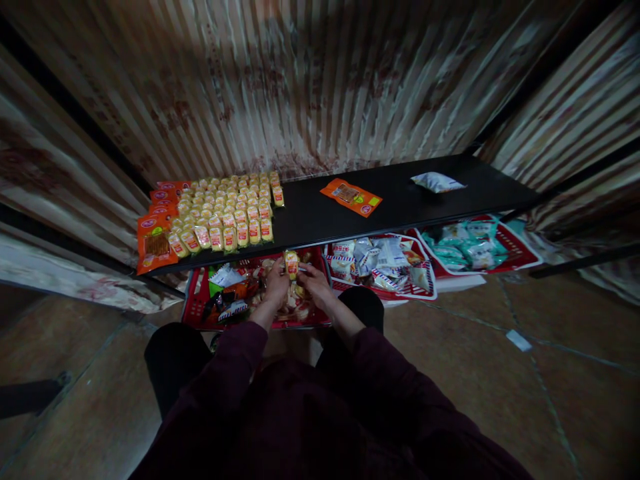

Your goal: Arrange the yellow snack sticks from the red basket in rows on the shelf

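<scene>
Between my two hands, above a red basket (193, 308), a small yellow wrapped snack cake (291, 265) stands upright with its label towards me. My left hand (277, 283) closes on its left side. The fingers of my right hand (315, 283) curl in against its right side. Below them the basket holds loose wrapped snacks, partly hidden by my hands. Tight rows of the same wrapped snack cakes (229, 238) cover the left part of the black shelf (305, 223). Orange snack packets (155, 243) lie along the shelf's left end.
Farther right on the shelf lie one orange packet (352, 197) and a white packet (437, 182). Under the shelf are a basket of white packets (380, 260) and one of teal packets (470, 243). Dark shelf posts and pleated curtains (310, 87) enclose the back and sides.
</scene>
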The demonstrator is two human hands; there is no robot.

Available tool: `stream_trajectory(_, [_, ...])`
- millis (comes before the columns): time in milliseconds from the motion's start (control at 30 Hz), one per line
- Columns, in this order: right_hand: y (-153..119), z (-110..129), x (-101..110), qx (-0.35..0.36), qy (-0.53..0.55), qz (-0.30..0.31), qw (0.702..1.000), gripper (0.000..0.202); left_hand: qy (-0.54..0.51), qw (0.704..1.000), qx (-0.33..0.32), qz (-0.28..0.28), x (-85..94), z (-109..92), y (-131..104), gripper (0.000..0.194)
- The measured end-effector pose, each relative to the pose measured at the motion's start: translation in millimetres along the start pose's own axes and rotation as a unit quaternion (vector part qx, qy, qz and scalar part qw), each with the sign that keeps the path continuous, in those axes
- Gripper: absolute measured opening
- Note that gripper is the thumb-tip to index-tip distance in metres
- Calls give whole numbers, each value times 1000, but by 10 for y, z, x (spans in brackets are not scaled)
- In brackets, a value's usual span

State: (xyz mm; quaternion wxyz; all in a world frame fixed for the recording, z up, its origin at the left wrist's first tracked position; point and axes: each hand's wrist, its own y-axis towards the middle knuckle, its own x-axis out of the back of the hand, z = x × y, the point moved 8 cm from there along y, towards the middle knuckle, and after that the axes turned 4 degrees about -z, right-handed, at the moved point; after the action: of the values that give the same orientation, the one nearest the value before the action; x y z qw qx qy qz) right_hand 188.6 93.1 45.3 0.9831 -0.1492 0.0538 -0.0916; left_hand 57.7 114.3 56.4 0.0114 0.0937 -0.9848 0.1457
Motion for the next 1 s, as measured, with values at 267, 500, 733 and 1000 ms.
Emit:
stream_trajectory(267, [17,241,-14,-11,79,-7,997,49,58,996,-60,-36,2,-194,69,35])
stream_trajectory(500, [68,289,28,-1,83,-19,996,50,25,998,-50,-12,-102,-248,30,31])
stream_trajectory(733, [69,389,69,40,78,-34,996,49,7,998,-54,-15,-192,-274,1,28])
stream_trajectory(1000, [11,538,22,72,76,-22,994,45,-117,993,20,12,-229,-256,-54,22])
